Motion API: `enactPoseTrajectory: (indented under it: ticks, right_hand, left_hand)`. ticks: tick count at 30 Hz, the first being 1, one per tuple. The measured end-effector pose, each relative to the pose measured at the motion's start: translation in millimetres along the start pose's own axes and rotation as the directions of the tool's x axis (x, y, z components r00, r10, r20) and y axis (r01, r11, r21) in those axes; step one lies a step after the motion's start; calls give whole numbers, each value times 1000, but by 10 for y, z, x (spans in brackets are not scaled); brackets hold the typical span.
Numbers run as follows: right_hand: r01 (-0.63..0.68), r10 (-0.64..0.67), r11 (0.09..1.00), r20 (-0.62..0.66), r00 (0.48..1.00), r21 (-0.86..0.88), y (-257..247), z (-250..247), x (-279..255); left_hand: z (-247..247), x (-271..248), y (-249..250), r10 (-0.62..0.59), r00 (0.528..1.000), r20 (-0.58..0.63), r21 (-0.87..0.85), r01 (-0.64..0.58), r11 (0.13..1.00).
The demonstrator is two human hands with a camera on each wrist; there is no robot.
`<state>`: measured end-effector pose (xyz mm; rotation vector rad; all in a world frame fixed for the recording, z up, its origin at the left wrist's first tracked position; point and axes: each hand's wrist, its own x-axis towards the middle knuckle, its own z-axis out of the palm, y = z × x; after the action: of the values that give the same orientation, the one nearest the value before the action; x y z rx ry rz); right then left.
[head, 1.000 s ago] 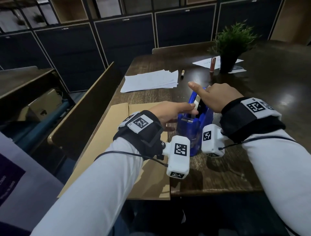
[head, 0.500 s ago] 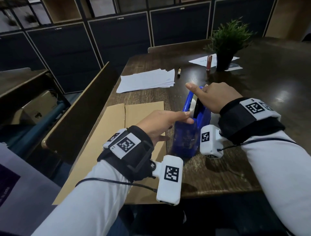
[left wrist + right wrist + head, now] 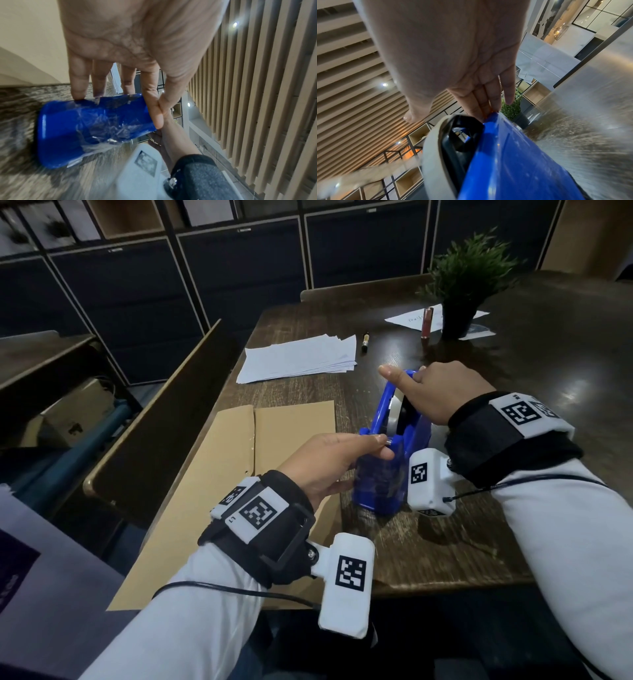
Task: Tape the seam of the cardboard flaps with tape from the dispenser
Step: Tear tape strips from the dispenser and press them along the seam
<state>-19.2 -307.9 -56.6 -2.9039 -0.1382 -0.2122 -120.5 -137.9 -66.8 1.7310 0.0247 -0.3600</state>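
Under left wrist: crumpled tape (image 3: 109, 125) on dispenser (image 3: 72, 129).

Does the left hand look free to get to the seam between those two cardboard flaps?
Probably yes. The left hand only pinches tape at the dispenser, right beside the cardboard, and the seam lies uncovered.

Your left hand (image 3: 329, 460) has moved back toward you along the blue dispenser (image 3: 387, 460), from near the roll down to the cutter end, and its thumb and forefinger (image 3: 154, 108) are now pinched together there. More of the cardboard flaps (image 3: 260, 460) is now uncovered. Your right hand (image 3: 435, 395) has shifted slightly on top of the dispenser.
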Motion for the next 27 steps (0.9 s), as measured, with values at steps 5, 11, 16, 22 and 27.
enactPoseTrajectory:
  ticks: [5, 11, 16, 22, 27]
  right_hand:
    - [-10, 10, 1000, 1, 1000, -8, 16, 2, 9]
    - [-8, 8, 1000, 0, 1000, -3, -3, -5, -5]
    - [4, -4, 1000, -5, 1000, 6, 12, 4, 13]
    - [1, -1, 1000, -13, 1000, 3, 20, 18, 25]
    - [15, -15, 1000, -28, 1000, 13, 31, 42, 39]
  left_hand:
    - [25, 3, -59, 44, 999, -9, 4, -44, 999]
    - [41, -3, -94, 68, 997, -23, -17, -68, 998]
    - [42, -13, -31, 46, 999, -3, -19, -46, 999]
    - [25, 4, -30, 50, 998, 32, -27, -49, 998]
    - [16, 13, -112, 88, 995, 40, -53, -86, 995]
